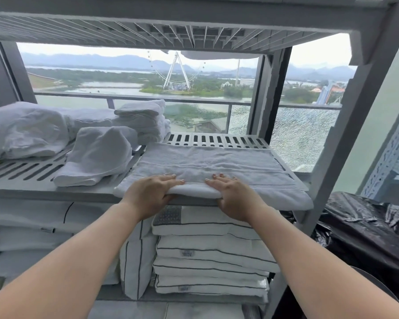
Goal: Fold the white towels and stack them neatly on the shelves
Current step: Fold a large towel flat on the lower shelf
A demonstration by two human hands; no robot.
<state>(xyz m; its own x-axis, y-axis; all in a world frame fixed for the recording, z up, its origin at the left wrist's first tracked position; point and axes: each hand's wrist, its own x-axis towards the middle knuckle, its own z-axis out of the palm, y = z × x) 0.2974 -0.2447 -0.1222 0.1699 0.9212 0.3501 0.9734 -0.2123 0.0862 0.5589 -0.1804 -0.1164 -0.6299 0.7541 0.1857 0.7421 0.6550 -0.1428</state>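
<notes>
A white towel (217, 162) lies spread flat on the right half of the grey slotted shelf (217, 139), its front fold hanging over the shelf's front edge. My left hand (152, 192) grips that front fold from the left, fingers on top and thumb beneath. My right hand (233, 194) grips the same fold a little to the right, in the same way. A loosely folded white towel (97, 155) sits to the left of it. Behind that stands a stack of folded white towels (143, 118).
A crumpled white sheet pile (25, 130) fills the shelf's left end. On the shelf below stand stacked white linens with dark stripes (212, 249). A black plastic bag (364, 229) sits at the right. Behind the rack is a window with cracked glass (304, 134).
</notes>
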